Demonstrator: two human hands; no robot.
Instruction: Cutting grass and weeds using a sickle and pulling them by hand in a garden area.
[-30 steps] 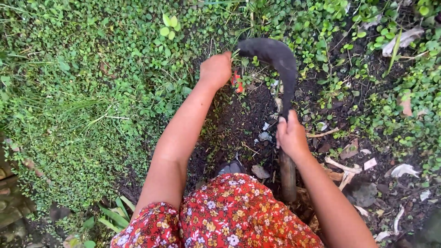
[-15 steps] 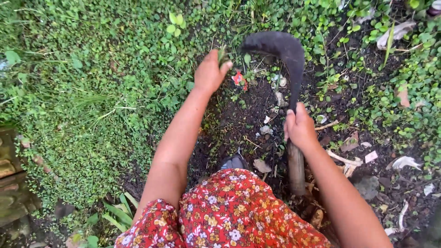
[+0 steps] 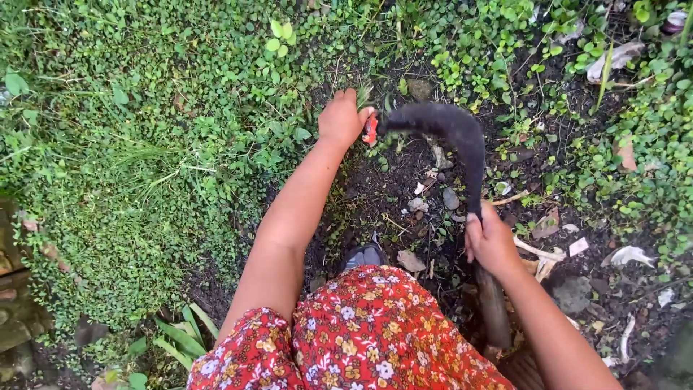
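With our left hand clenched on a weed tuft and our right hand gripping the sickle, whose tip sits just beside the left fingers, we should probably cut low, away from those fingers.

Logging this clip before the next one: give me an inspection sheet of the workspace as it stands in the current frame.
Surface: dark bare soil amid low green ground cover.
Job's things: curved dark sickle with wooden handle; its tip lies by a tuft of weeds.
Clutter: small red scrap at the blade tip; dry leaves, pale stones and twigs on the soil.
Hands: left hand closed on the weeds; right hand closed on the sickle handle.
Cables: nothing seen.
Surroundings: red floral garment, grey shoe tip, broad-leaved plant at lower left.
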